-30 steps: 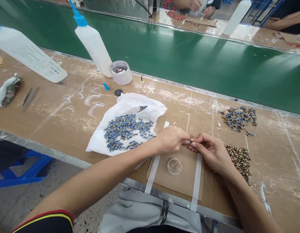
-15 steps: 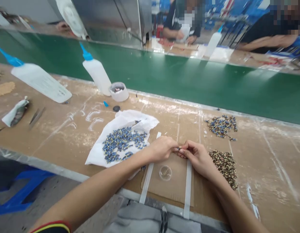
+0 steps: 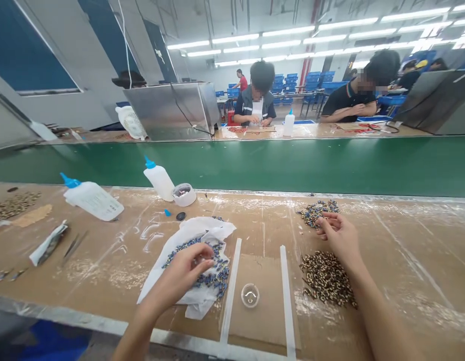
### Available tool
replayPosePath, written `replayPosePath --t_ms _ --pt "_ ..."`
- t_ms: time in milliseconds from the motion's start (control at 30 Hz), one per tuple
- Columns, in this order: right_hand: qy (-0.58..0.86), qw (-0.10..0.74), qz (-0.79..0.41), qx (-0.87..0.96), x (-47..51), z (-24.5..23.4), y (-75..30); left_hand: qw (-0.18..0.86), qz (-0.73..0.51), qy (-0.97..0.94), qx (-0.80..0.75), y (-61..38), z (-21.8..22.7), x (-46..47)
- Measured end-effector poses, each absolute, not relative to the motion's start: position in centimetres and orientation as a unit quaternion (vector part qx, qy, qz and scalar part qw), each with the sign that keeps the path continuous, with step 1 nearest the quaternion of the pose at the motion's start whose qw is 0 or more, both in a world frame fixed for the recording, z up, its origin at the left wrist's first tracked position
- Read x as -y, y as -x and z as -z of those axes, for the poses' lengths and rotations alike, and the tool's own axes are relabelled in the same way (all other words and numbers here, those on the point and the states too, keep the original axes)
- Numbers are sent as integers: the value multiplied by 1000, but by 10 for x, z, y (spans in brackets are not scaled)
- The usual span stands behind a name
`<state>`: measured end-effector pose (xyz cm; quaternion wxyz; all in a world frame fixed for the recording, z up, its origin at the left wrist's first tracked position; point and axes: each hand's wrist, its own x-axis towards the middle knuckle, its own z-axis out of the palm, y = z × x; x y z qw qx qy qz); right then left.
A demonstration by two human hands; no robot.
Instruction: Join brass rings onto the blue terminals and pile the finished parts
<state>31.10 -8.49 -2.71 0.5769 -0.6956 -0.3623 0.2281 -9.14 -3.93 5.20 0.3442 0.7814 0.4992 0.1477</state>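
The left hand [image 3: 189,263] has its fingers apart, over blue bits [image 3: 221,281] on white paper [image 3: 199,310]. The right hand's [image 3: 341,240] fingers are at a blue-and-gold pile [image 3: 311,213]; I can't tell if they pinch any. Brown bits [image 3: 324,281] lie behind them.

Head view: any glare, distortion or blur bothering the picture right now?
Head view throughout: glare whitens the tabletop near its far edge; ceiling lights wash out; the nearest bottle leans left, possibly wide-angle stretch; the blue shape at lower left is blurred.
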Motion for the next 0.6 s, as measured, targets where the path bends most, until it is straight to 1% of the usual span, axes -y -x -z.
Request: replayPosePath --t_ms 33,67,233,600 --pt "700 573 -227 361 85 29 -312 296 -150 -776 -536 106 -46 42" --pt "703 567 -228 364 85 30 -311 279 -140 -775 -549 117 -38 43" --pt "699 532 -255 403 86 32 -294 248 -133 -801 -528 136 -14 39" --pt "688 505 -277 441 87 38 -285 249 -115 -816 -509 119 -24 30"
